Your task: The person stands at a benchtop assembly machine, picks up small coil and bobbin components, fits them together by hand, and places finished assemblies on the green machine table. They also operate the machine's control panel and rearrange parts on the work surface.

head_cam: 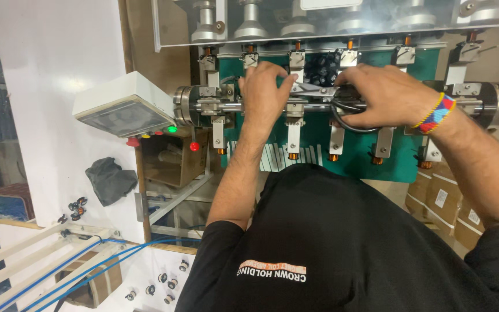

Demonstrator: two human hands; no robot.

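You stand before one coil winding machine [342, 104] with a green back plate and a horizontal steel shaft [261, 106] running across it. Six metal holders hang below the shaft line, each ending in a small copper-coloured tip; six matching clamps sit above, under a clear guard [319, 23] that covers a row of grey cylinders.

One white control box [125, 107] is mounted at the left end of the shaft. It carries one lit green lamp and three red buttons along its lower edge, and one red knob hangs just beneath.

One dark cloth [110, 180] lies on the white panel to the left. Two blue cables [88, 257] run along white rails at the lower left. Several cardboard boxes [446, 202] are stacked at the lower right.

Your left hand [264, 92] rests on the shaft near the third holder, fingers curled over it; you cannot tell whether it grips anything. Your right hand [385, 95], with one beaded wristband, is closed around one pair of scissors [324, 92]. The scissors have black loop handles and silver blades. They lie level in front of the shaft, between your two hands, with the blade tips pointing toward your left fingers.
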